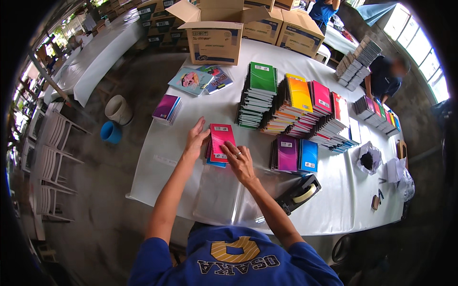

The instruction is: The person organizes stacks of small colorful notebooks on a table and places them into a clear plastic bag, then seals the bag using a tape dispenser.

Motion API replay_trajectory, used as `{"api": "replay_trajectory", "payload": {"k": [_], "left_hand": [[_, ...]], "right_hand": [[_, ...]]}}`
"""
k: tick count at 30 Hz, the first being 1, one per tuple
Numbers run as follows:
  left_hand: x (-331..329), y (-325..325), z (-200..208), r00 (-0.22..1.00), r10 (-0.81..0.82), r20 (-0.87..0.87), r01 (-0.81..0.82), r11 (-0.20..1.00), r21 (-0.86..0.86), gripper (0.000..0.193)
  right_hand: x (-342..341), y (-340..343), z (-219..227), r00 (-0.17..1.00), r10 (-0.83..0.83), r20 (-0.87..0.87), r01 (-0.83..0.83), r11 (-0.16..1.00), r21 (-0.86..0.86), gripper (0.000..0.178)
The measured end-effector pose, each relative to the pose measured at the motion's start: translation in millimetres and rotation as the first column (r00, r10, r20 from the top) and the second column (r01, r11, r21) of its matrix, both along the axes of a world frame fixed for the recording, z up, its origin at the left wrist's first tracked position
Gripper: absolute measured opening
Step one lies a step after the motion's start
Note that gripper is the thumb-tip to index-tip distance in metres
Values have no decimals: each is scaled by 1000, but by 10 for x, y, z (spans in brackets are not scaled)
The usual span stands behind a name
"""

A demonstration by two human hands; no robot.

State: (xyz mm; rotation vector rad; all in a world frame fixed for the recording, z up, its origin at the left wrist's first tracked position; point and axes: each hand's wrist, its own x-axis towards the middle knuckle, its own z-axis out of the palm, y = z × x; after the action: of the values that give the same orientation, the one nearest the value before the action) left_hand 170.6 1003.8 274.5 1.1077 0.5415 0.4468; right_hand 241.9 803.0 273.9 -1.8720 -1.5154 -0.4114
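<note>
A small stack of spiral notebooks with a pink notebook on top lies on the table in front of me. A blue cover edge pokes out beneath it. My left hand is open, its fingers extended along the stack's spiral side. Over the opposite edge bends my right hand, fingertips on the pink cover and a ring on one finger; its thumb is mostly hidden. Clear plastic film is spread on the table below the stack.
Tall stacks of green, yellow and pink notebooks stand beyond my right hand. Nearer are purple notebooks and a tape dispenser. An open carton sits at the far edge. Another person works at the right.
</note>
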Motion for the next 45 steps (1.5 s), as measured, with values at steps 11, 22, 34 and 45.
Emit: {"api": "replay_trajectory", "payload": {"k": [11, 22, 34, 45], "left_hand": [[-60, -71, -1105, 855, 205, -477, 352, 447, 822, 78], [-56, -68, -1038, 839, 117, -532, 382, 570, 728, 84], [-51, -207, -1296, 900, 299, -318, 125, 521, 844, 63], [-171, -174, -1116, 971, 118, -206, 6, 855, 519, 58]], "right_hand": [[540, -19, 471, 984, -104, 146, 101, 994, 29, 29], [1564, -410, 1363, 787, -501, 360, 491, 862, 127, 35], [186, 763, -876, 331, -539, -775, 180, 842, -509, 56], [-27, 930, -899, 258, -543, -799, 338, 826, -452, 65]]}}
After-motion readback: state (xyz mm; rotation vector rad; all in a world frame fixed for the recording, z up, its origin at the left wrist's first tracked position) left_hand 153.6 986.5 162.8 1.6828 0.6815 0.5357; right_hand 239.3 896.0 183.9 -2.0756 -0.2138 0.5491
